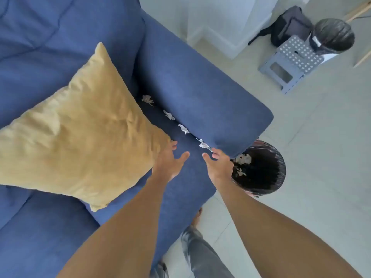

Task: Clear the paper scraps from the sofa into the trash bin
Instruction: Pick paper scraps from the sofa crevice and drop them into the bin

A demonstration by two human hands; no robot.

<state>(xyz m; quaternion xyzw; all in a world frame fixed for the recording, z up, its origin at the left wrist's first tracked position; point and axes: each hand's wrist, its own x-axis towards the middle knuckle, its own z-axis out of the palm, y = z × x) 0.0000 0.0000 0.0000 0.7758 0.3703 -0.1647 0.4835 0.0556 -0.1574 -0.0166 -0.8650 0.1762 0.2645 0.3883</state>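
Several white crumpled paper scraps [183, 129] lie in a row in the crease between the blue sofa [190, 91] seat and its armrest. My right hand [217, 164] is open, its fingertips just below the nearest scrap [203, 145] at the armrest's front end. My left hand [167, 161] is open on the seat, its fingers touching the corner of a yellow cushion [80, 133]. A trash bin [261, 167] lined with a black bag stands on the floor beside the armrest, with a few scraps inside; my right hand partly hides its left side.
A second black-lined bin [331, 35], a grey perforated step stool [291, 63] and a dark backpack [287, 25] stand on the pale tiled floor at the far right. My leg in grey trousers [200, 253] is beside the sofa front.
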